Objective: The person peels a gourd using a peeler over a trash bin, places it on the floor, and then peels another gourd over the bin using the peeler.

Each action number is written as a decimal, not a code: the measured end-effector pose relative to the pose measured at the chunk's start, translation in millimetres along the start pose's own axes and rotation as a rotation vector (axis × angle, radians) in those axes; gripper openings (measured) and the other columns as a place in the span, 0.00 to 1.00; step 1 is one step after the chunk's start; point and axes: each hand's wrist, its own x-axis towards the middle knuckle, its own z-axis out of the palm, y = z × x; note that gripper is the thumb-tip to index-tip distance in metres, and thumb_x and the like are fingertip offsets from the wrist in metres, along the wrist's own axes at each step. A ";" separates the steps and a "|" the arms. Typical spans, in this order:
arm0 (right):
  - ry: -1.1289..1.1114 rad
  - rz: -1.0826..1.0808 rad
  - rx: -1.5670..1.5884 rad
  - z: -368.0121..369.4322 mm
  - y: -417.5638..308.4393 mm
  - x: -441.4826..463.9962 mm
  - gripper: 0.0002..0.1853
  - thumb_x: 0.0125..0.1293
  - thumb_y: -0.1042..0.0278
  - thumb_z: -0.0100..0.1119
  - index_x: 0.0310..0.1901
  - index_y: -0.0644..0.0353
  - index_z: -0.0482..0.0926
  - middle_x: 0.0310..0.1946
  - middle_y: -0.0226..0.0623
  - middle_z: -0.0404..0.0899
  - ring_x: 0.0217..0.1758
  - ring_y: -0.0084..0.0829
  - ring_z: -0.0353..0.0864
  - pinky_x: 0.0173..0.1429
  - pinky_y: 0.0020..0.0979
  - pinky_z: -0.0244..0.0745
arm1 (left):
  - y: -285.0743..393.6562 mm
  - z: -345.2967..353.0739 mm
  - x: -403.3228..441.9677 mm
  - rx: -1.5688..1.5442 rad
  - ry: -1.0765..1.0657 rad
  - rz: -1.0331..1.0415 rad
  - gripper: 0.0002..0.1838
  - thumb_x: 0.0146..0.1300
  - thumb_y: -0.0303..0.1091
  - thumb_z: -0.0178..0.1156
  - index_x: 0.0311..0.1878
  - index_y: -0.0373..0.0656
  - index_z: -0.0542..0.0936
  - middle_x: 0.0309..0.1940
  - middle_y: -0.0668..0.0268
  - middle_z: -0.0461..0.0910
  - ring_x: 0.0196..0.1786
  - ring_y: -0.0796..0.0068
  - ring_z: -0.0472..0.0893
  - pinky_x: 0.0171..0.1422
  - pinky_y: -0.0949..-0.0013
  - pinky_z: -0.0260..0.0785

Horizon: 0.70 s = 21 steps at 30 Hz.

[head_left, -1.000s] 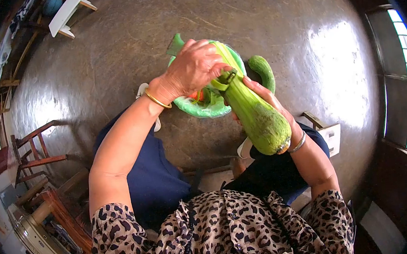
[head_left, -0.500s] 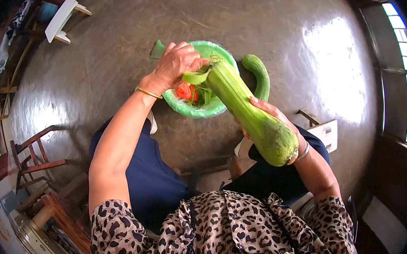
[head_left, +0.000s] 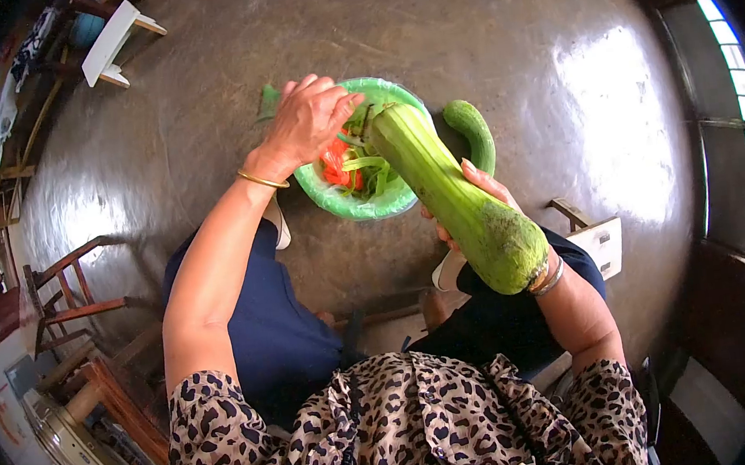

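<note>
A long green squash [head_left: 449,185] with pale peeled stripes slants across my lap, its narrow end over the bin. My right hand [head_left: 489,187] grips it from the right side and below, around the middle. Beside the narrow end, my left hand [head_left: 312,117] is closed on a green-handled peeler [head_left: 268,102]; its head is mostly hidden by the fingers. Under both hands stands a green-lined bin [head_left: 348,206] with green peel strips [head_left: 371,168] and a red plastic bag [head_left: 339,166] inside.
A second, curved green squash [head_left: 471,133] lies on the floor right of the bin. White stools stand by my right knee [head_left: 600,246] and at the far upper left [head_left: 110,44]. A wooden chair [head_left: 69,293] is on the left.
My left hand has moved slightly left, away from the squash's narrow end. The strip curling there has come off, and more peel shows in the bin. The squash has shifted slightly upward.
</note>
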 end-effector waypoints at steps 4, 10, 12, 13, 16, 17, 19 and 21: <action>-0.031 0.009 -0.048 -2.9 -2.4 10.8 0.27 0.71 0.42 0.50 0.54 0.60 0.76 0.37 0.40 0.82 0.32 0.30 0.84 0.36 0.28 0.82 | 44.2 -9.9 10.4 -0.211 -0.083 0.207 0.17 0.70 0.48 0.52 0.35 0.47 0.82 0.28 0.66 0.75 0.39 0.62 0.75 0.46 0.59 0.63; 0.071 -0.183 -0.264 14.4 8.4 6.0 0.25 0.71 0.44 0.50 0.55 0.57 0.76 0.36 0.36 0.83 0.35 0.28 0.84 0.38 0.27 0.82 | 70.3 -0.4 8.5 -0.383 -0.077 0.317 0.17 0.69 0.46 0.54 0.33 0.40 0.77 0.31 0.60 0.73 0.41 0.58 0.74 0.48 0.59 0.64; 0.063 -0.178 -0.266 16.9 5.0 5.0 0.24 0.71 0.45 0.51 0.56 0.57 0.75 0.36 0.35 0.83 0.35 0.27 0.84 0.38 0.27 0.82 | 62.2 -1.4 8.8 -0.348 -0.078 0.296 0.16 0.68 0.45 0.55 0.34 0.41 0.77 0.31 0.61 0.74 0.40 0.58 0.74 0.48 0.59 0.64; 0.078 -0.039 -0.166 14.5 1.0 4.5 0.24 0.71 0.46 0.52 0.57 0.57 0.74 0.37 0.34 0.82 0.35 0.27 0.84 0.38 0.27 0.82 | 57.0 -1.4 9.2 -0.317 -0.081 0.279 0.16 0.68 0.45 0.56 0.34 0.41 0.78 0.31 0.61 0.74 0.40 0.59 0.74 0.48 0.59 0.64; 0.143 0.095 -0.063 17.5 -0.4 -1.9 0.24 0.72 0.47 0.50 0.57 0.60 0.74 0.37 0.36 0.82 0.31 0.27 0.83 0.34 0.25 0.80 | 17.7 5.2 8.9 -0.152 -0.048 0.273 0.13 0.70 0.46 0.52 0.38 0.50 0.82 0.30 0.67 0.75 0.40 0.64 0.74 0.46 0.61 0.63; 0.192 0.088 -0.062 19.3 0.7 -5.0 0.24 0.73 0.48 0.48 0.54 0.63 0.75 0.36 0.39 0.81 0.27 0.28 0.82 0.29 0.23 0.78 | 2.9 4.0 6.5 -0.025 -0.096 0.219 0.14 0.70 0.47 0.50 0.40 0.58 0.85 0.31 0.72 0.76 0.41 0.68 0.74 0.47 0.62 0.63; 0.188 0.034 -0.114 16.8 3.1 -13.8 0.26 0.72 0.47 0.49 0.55 0.64 0.75 0.36 0.41 0.81 0.26 0.28 0.82 0.29 0.24 0.78 | -21.2 1.4 -2.8 0.111 -0.109 0.232 0.15 0.71 0.48 0.49 0.41 0.57 0.85 0.31 0.71 0.76 0.41 0.68 0.74 0.47 0.61 0.63; 0.186 -0.023 -0.165 18.6 2.4 -21.8 0.28 0.71 0.45 0.51 0.55 0.66 0.74 0.37 0.42 0.81 0.26 0.29 0.82 0.28 0.24 0.78 | -28.7 4.2 -8.8 0.246 -0.120 0.246 0.16 0.71 0.48 0.48 0.42 0.57 0.85 0.31 0.71 0.76 0.41 0.68 0.73 0.47 0.61 0.62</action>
